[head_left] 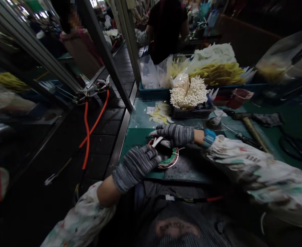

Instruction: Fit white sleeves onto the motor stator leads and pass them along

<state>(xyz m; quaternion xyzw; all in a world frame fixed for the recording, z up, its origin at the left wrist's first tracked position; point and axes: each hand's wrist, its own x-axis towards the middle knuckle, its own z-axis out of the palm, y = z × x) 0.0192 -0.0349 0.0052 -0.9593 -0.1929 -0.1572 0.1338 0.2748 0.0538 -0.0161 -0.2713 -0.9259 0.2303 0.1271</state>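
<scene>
A ring-shaped motor stator with coppery windings and green inner parts lies on the bench in front of me. My left hand, in a grey striped knit glove, curls its fingers over the stator's left rim. From the far side, my gloved right hand reaches over the ring. Its fingers are pinched at a white strip that slants down to the windings. Parts of the stator are hidden beneath both hands. Yellow and white slips lie just beyond my right hand.
A black tray holds bundled white sticks. Behind it, a blue bin carries stacked yellow sheets. A hammer, a screwdriver and scissors lie at right. Left are a metal post and orange sleeves. A person stands beyond.
</scene>
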